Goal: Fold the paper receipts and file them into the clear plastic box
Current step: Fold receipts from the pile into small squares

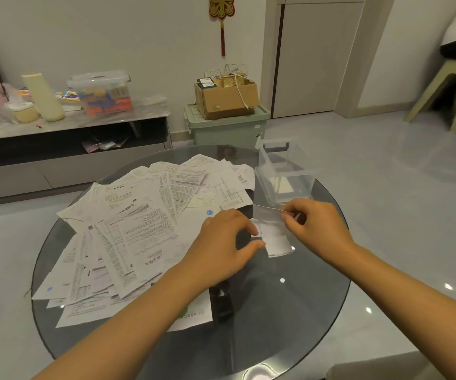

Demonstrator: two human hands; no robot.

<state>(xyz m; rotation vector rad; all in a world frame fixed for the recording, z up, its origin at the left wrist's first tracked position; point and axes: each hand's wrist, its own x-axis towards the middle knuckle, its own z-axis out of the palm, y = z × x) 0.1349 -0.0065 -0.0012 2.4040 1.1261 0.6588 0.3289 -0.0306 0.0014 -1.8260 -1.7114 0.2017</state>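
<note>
A small white receipt (274,234) lies partly lifted on the round glass table (276,325), in front of the clear plastic box (284,171). My right hand (314,229) pinches the receipt's raised far edge and bends it over. My left hand (226,245) pinches the receipt's left edge between curled fingers and thumb. A wide heap of printed receipts and papers (139,231) covers the table's left half. The box stands open at the table's far right, with some folded paper on its bottom.
A dark object (222,303) sits under the glass near my left forearm. Beyond the table stand a green storage bin (226,130) with a cardboard box (226,97) on top, and a low cabinet (70,127) with clutter. A stool (446,91) is at the far right.
</note>
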